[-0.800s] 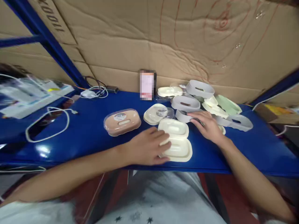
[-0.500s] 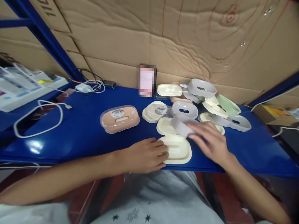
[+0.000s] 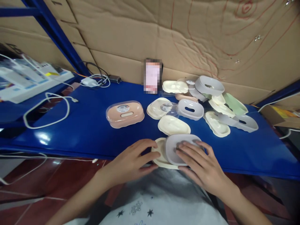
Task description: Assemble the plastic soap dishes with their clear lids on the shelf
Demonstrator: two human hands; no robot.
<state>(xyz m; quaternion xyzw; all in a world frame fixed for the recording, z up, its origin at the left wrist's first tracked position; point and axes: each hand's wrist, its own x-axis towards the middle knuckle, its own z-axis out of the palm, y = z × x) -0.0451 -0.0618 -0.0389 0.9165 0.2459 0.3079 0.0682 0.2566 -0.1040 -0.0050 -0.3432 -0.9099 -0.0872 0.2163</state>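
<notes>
A cream, oval plastic tray point(image 3: 160, 160), taken as landmark, lay at the front edge of the blue surface point(image 3: 93, 137). Its left end was touched by the half-open left hand point(image 3: 131, 161), presumably for steadying; whether it was gripped could not be told. Over the landmark's right part, a pale-grey, oval plastic shell point(image 3: 172, 148) was held by the spread right hand point(image 3: 206, 165), likely for controlled alignment. Earlier, the shell had been held over a second cream plastic tray point(image 3: 174, 125), just beyond the landmark, now uncovered.

Grey shell point(image 3: 172, 151), partly covering cream tray point(image 3: 163, 162)
</notes>
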